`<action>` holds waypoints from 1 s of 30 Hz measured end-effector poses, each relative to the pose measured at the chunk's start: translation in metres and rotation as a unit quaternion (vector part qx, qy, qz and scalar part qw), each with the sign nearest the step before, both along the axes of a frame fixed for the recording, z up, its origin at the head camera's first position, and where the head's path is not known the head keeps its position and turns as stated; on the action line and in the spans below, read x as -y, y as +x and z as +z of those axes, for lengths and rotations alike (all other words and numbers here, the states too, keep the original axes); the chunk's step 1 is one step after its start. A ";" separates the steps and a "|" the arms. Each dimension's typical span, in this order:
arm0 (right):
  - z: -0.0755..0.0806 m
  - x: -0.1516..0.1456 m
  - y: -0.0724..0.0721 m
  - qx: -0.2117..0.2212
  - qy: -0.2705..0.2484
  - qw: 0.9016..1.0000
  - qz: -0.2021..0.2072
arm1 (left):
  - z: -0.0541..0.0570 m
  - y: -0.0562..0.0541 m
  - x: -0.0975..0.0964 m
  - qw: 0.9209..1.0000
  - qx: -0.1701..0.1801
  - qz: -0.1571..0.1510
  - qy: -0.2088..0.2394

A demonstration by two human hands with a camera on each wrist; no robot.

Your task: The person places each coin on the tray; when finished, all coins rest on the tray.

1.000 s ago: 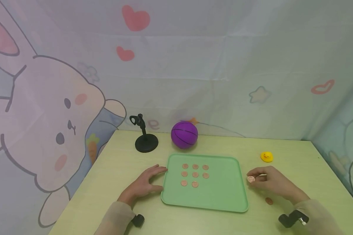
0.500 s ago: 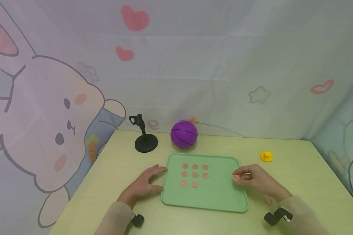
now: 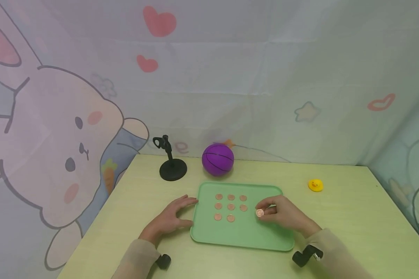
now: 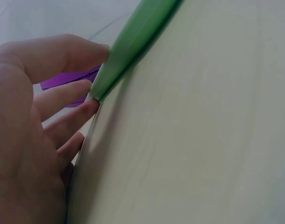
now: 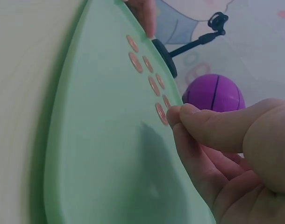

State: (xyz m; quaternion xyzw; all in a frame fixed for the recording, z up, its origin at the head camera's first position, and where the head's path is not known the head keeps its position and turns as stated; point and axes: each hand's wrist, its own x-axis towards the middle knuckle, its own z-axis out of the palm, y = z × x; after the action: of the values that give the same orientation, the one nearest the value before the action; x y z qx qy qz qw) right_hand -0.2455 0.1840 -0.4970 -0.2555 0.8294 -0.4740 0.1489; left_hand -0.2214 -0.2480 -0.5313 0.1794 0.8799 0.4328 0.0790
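Over the right half of the green tray [image 3: 244, 236], my right hand [image 3: 283, 213] pinches a copper-coloured coin [image 3: 260, 213] between thumb and fingertips. In the right wrist view the fingertips mostly hide that coin. Several like coins [image 3: 231, 218] lie flat on the tray in tidy rows, left of the held one; two rows have three and the nearest row has two. My left hand [image 3: 171, 219] rests at the tray's left edge, fingers spread. Its thumb and fingertips touch the tray's rim [image 4: 119, 60] in the left wrist view.
Behind the tray sit a purple ball [image 3: 218, 159] and a black stand [image 3: 173, 169] with a round base. A yellow rubber duck [image 3: 315, 185] is at the right on the pale table [image 3: 363, 217]. A printed cloth [image 3: 251, 77] hangs along the back.
My right hand has moved left from beside the tray to over it, carrying the coin. A loose coin on the table at the right is now hidden by the right arm. The left hand stays put.
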 end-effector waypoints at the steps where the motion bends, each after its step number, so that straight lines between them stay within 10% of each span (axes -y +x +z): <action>1: 0.000 0.003 0.000 -0.004 0.003 1.000 0.001 | 0.000 0.000 0.000 1.000 -0.001 0.000 -0.001; 30: -0.009 0.051 0.007 -0.082 0.045 0.996 0.010 | -0.001 -0.001 0.000 1.000 -0.005 -0.009 0.004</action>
State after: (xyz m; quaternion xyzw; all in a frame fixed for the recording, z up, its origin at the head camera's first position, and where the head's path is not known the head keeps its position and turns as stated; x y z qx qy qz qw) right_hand -0.2383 0.1328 -0.5057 -0.2945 0.8568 -0.4121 0.0962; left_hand -0.2227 -0.2481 -0.5320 0.1900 0.8770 0.4345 0.0775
